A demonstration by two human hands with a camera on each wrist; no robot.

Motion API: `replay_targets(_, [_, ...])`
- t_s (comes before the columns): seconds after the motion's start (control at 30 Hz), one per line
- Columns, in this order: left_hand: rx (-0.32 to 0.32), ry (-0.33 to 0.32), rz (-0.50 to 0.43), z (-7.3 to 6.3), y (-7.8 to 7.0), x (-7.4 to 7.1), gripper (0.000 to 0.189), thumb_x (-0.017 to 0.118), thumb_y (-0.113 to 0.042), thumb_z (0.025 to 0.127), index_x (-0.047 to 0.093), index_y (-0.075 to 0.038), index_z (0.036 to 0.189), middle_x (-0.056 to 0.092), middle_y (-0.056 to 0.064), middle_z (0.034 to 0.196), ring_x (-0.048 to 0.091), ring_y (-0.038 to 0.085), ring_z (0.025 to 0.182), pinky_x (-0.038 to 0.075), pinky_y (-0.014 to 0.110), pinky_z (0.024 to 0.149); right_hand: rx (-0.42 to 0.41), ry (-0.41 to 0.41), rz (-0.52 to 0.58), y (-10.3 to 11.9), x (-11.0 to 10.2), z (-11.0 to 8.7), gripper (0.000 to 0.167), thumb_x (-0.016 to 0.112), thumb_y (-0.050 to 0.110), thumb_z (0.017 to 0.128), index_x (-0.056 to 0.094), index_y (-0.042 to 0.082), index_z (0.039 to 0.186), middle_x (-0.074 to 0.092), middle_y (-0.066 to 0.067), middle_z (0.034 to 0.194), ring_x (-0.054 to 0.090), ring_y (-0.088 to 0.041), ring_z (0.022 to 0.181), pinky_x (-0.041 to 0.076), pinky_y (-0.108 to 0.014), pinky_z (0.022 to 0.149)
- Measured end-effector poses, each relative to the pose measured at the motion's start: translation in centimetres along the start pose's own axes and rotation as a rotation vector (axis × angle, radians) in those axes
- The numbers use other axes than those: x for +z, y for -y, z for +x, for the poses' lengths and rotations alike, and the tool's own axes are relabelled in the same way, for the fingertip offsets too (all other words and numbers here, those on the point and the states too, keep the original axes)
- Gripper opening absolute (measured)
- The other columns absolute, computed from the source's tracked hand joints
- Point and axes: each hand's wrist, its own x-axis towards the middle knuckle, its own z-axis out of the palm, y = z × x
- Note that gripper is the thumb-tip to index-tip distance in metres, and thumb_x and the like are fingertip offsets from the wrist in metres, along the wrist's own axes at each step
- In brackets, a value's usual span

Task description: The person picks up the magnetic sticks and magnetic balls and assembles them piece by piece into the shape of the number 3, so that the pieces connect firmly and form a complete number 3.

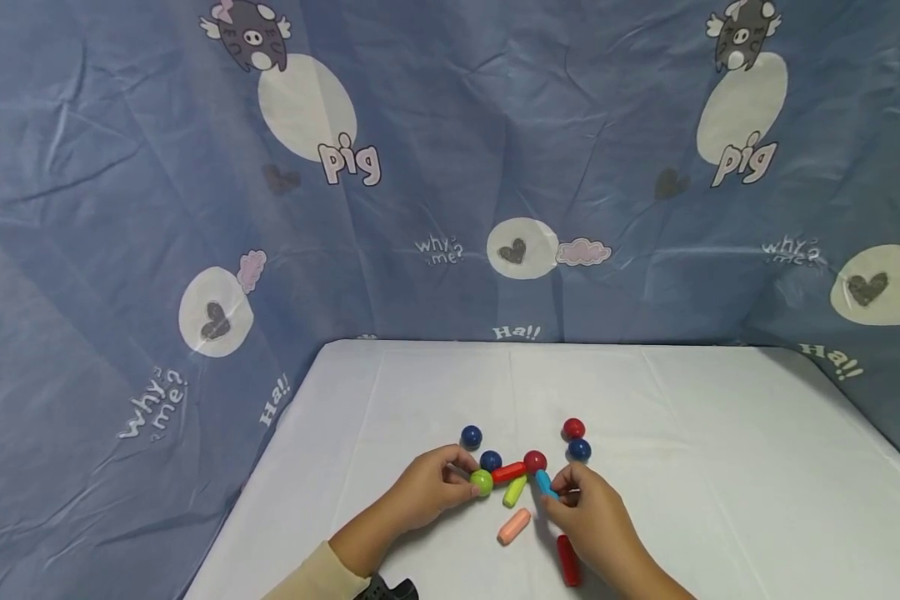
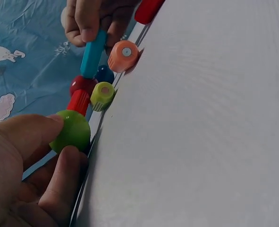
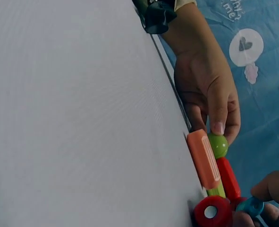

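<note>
My left hand (image 1: 431, 487) pinches a green ball (image 1: 482, 482) between thumb and fingers. Joined to that ball is a red rod (image 1: 508, 472), whose other end meets a red ball (image 1: 535, 462). A light blue rod (image 1: 545, 483) is pinched by my right hand (image 1: 592, 512), its far end against the red ball. In the left wrist view, green ball, red rod, red ball and light blue rod (image 2: 93, 54) form a bent chain. Just in front of the chain lies a yellow-green rod (image 1: 515, 491).
An orange rod (image 1: 513, 527) and a second red rod (image 1: 568, 560) lie nearer the front. Dark blue balls (image 1: 491, 461) rest behind the chain. Farther right, another red ball (image 1: 573, 429) sits by a dark blue ball (image 1: 579, 450). Patterned blue cloth (image 1: 420, 167) hangs behind the white table (image 1: 720, 467).
</note>
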Motion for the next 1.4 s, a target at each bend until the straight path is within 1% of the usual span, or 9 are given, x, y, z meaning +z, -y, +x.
replay_targets(0.2, [0.006, -0.004, 0.012, 0.1, 0.1, 0.0, 0.022, 0.084, -0.019, 0.089, 0.072, -0.022, 0.107, 0.072, -0.007, 0.105, 0.068, 0.008, 0.083, 0.055, 0.023, 0.066, 0.015, 0.02, 0.005, -0.2, 0.1, -0.2, 0.024, 0.084, 0.016, 0.087, 0.063, 0.011, 0.098, 0.066, -0.001, 0.093, 0.061, -0.015, 0.085, 0.057, -0.026, 0.068])
replay_targets(0.33, [0.013, -0.003, 0.025, 0.2, 0.1, 0.0, 0.022, 0.084, -0.018, 0.089, 0.072, -0.023, 0.107, 0.072, -0.008, 0.104, 0.068, 0.008, 0.083, 0.055, 0.023, 0.066, 0.029, 0.035, 0.009, -0.3, 0.2, -0.4, 0.025, 0.084, 0.016, 0.087, 0.062, 0.01, 0.097, 0.066, -0.002, 0.091, 0.061, -0.015, 0.083, 0.058, -0.027, 0.067])
replay_targets(0.47, [0.01, -0.013, 0.038, 0.1, 0.2, -0.1, 0.022, 0.084, -0.018, 0.089, 0.073, -0.023, 0.108, 0.072, -0.008, 0.105, 0.068, 0.008, 0.084, 0.055, 0.023, 0.068, 0.043, 0.049, -0.001, -0.3, 0.5, -0.4, 0.027, 0.086, 0.017, 0.086, 0.063, 0.011, 0.098, 0.066, -0.001, 0.091, 0.061, -0.015, 0.083, 0.059, -0.028, 0.069])
replay_targets(0.63, [0.003, -0.029, 0.054, -0.1, 0.3, -0.1, 0.022, 0.084, -0.019, 0.089, 0.074, -0.023, 0.109, 0.073, -0.008, 0.105, 0.068, 0.007, 0.086, 0.056, 0.022, 0.07, 0.031, 0.057, -0.017, -0.3, 0.8, -0.5, 0.029, 0.087, 0.018, 0.085, 0.064, 0.012, 0.1, 0.065, 0.001, 0.092, 0.06, -0.014, 0.084, 0.058, -0.029, 0.072])
replay_targets(0.9, [0.021, -0.026, 0.065, -0.1, 0.4, 0.0, 0.022, 0.084, -0.018, 0.089, 0.074, -0.022, 0.108, 0.072, -0.01, 0.102, 0.067, 0.006, 0.084, 0.055, 0.022, 0.07, 0.051, 0.065, -0.03, -0.3, 0.9, -0.5, 0.031, 0.088, 0.019, 0.083, 0.064, 0.012, 0.101, 0.065, 0.001, 0.092, 0.06, -0.015, 0.084, 0.06, -0.03, 0.076])
replay_targets(1.0, [0.029, -0.031, 0.07, 0.0, 0.4, 0.0, 0.023, 0.085, -0.018, 0.089, 0.074, -0.022, 0.108, 0.072, -0.009, 0.102, 0.067, 0.006, 0.084, 0.055, 0.022, 0.071, 0.042, 0.074, -0.028, -0.2, 0.8, -0.4, 0.03, 0.088, 0.018, 0.083, 0.065, 0.012, 0.102, 0.066, 0.0, 0.093, 0.061, -0.015, 0.085, 0.06, -0.031, 0.077])
replay_targets(1.1, [0.031, -0.033, 0.076, 0.1, 0.3, -0.1, 0.023, 0.084, -0.018, 0.089, 0.074, -0.022, 0.108, 0.072, -0.009, 0.102, 0.066, 0.006, 0.084, 0.055, 0.022, 0.071, 0.058, 0.071, -0.016, -0.1, 0.2, -0.2, 0.033, 0.088, 0.022, 0.083, 0.065, 0.012, 0.104, 0.066, 0.0, 0.097, 0.063, -0.015, 0.087, 0.061, -0.033, 0.077])
replay_targets(1.2, [0.026, -0.031, 0.076, 0.0, 0.2, -0.1, 0.023, 0.084, -0.017, 0.089, 0.074, -0.022, 0.109, 0.072, -0.01, 0.101, 0.066, 0.006, 0.083, 0.055, 0.022, 0.07, 0.054, 0.037, -0.022, 0.0, -1.0, 0.1, 0.033, 0.087, 0.026, 0.086, 0.066, 0.011, 0.108, 0.068, -0.001, 0.103, 0.065, -0.016, 0.092, 0.061, -0.036, 0.08])
replay_targets(1.4, [0.019, -0.03, 0.073, 0.0, 0.1, 0.0, 0.023, 0.084, -0.018, 0.089, 0.074, -0.023, 0.109, 0.071, -0.01, 0.101, 0.065, 0.006, 0.084, 0.054, 0.021, 0.07, -0.069, -0.072, -0.106, -0.4, -4.1, 1.7, 0.025, 0.081, 0.022, 0.092, 0.067, 0.008, 0.108, 0.071, -0.005, 0.106, 0.072, -0.023, 0.101, 0.06, -0.046, 0.089])
